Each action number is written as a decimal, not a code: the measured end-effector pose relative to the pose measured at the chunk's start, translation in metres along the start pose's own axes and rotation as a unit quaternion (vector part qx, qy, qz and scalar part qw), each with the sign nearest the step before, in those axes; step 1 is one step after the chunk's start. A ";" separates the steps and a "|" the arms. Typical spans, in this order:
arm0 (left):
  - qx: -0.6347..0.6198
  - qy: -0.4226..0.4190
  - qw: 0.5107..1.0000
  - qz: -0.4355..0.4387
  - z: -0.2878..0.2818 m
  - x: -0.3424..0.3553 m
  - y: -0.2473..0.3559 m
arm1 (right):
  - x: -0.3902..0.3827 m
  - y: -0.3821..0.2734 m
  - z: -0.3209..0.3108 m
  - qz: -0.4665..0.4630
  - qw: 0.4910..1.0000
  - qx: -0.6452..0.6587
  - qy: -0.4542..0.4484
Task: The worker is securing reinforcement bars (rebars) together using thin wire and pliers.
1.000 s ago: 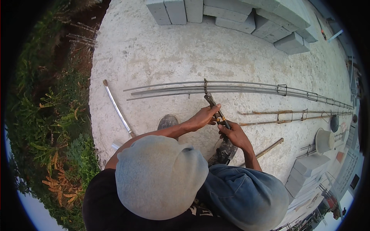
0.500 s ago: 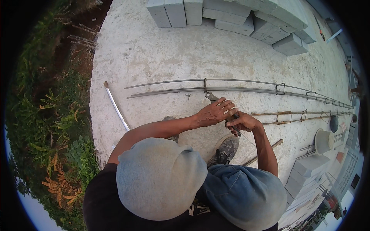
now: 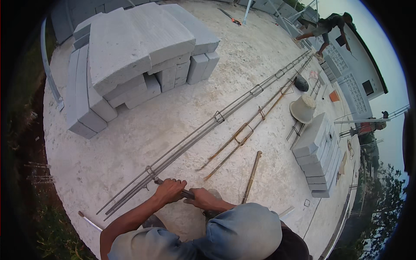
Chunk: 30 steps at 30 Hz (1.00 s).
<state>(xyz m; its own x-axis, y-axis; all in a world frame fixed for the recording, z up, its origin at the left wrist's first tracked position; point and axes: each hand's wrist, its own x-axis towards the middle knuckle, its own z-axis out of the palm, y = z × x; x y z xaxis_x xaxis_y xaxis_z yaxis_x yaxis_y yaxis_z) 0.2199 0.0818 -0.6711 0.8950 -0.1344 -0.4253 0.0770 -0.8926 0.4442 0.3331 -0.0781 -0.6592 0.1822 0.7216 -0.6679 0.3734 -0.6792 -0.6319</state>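
My left hand (image 3: 170,190) is wrapped round dark metal pincers (image 3: 187,194) near their head. My right hand (image 3: 203,199) grips the handle end of the same pincers, close beside the left. The jaws sit at a stirrup (image 3: 150,170) near the near end of a long grey rebar cage (image 3: 186,147), which lies on the concrete slab (image 3: 173,117). Whether the jaws hold a tie wire there is too small to tell. My fingers partly hide the handles.
Stacked grey blocks (image 3: 138,52) stand at left. Rusty rebar (image 3: 240,141), a rusty bar (image 3: 252,175), a pale bucket (image 3: 303,109), a dark rounded object (image 3: 301,83) and more blocks (image 3: 318,151) lie at right. A co-worker (image 3: 331,30) bends over the far rebar. A metal tube (image 3: 89,221) lies near left.
My view has swung up and to the right, bringing the far slab and a co-worker into sight. Both hands still grip the pincers, whose jaws stay by the stirrup.
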 end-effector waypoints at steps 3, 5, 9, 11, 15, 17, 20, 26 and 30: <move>0.117 0.342 0.927 0.095 0.028 -0.014 -0.001 | 0.014 0.014 0.002 0.052 0.969 0.184 -0.155; 0.073 0.348 0.929 0.103 0.039 -0.021 -0.002 | 0.023 0.020 0.011 0.117 0.814 0.451 -0.347; 0.053 0.198 0.976 0.079 0.043 -0.005 -0.020 | 0.023 0.018 0.008 0.119 0.874 0.370 -0.292; 0.045 0.119 0.991 0.029 0.033 0.000 -0.016 | 0.019 0.016 0.018 0.020 0.975 0.172 -0.139; 0.009 -0.058 0.998 -0.007 -0.008 0.016 -0.003 | 0.005 0.009 0.030 -0.049 0.992 -0.064 0.100; 0.024 0.037 0.999 -0.006 0.013 0.005 -0.010 | 0.026 0.021 0.037 -0.096 0.991 -0.052 0.081; 0.092 0.269 0.955 0.083 0.031 -0.003 -0.011 | 0.026 0.021 0.027 -0.025 0.990 0.116 -0.073; 0.080 0.204 0.970 0.105 0.050 -0.016 -0.020 | 0.032 0.029 0.043 0.106 0.721 0.545 -0.415; 0.048 0.034 0.997 0.039 0.018 0.002 -0.006 | 0.006 0.010 0.031 0.018 0.978 0.166 -0.128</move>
<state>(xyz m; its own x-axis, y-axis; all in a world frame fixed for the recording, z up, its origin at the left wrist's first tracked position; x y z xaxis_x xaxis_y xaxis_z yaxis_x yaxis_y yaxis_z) 0.2132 0.0788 -0.6890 0.9243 -0.1795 -0.3368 -0.0345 -0.9181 0.3947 0.3094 -0.0850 -0.6816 -0.0595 0.6686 -0.7413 0.0473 -0.7399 -0.6711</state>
